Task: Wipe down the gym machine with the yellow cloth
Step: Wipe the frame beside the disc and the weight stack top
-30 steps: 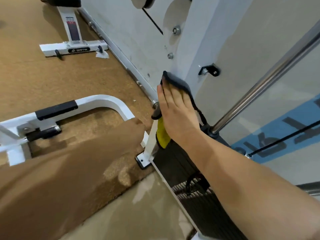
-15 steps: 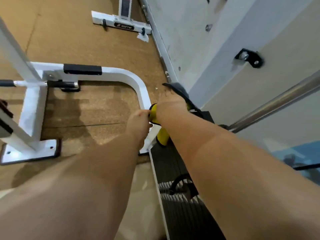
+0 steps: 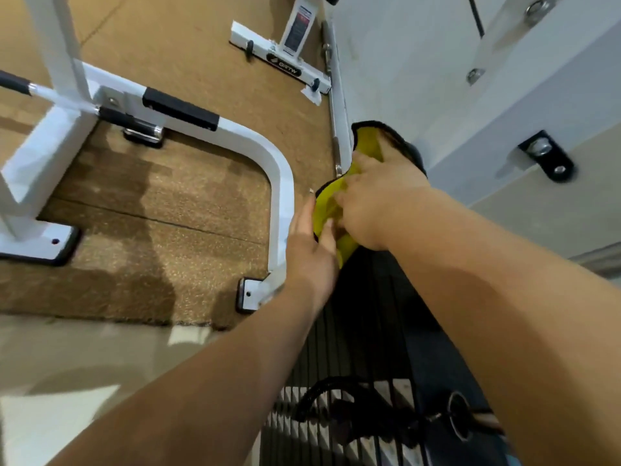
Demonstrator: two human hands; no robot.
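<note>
Both hands are now on the yellow cloth (image 3: 331, 201), which sits just past the centre of my view, toward 1 o'clock. A second ago only the right hand (image 3: 379, 203) was on it, spread flat and pressing the dark side of the cloth against the white upright of the gym machine (image 3: 497, 116). Since then the cloth has come off that surface, and the left hand (image 3: 312, 245) has come up from 7 o'clock to meet it.

The right hand now has its fingers curled into the middle of the cloth and grips it. The left hand seems to pinch the lower edge between thumb and straight fingers, although the thumb is partly hidden from me. The yellow face is turned up and open toward the camera, and the dark border curls away toward 12 o'clock, close to the foot of the upright.

I judge that the wiping is paused and that the person is turning or refolding the cloth to get a fresh face. The upright at 2 o'clock, with its black bracket (image 3: 547, 156), has had some passes. The ribbed black plate (image 3: 366, 314) at 6 o'clock and the curved white tube (image 3: 280, 183) at 10 o'clock probably still wait for the cloth.
</note>
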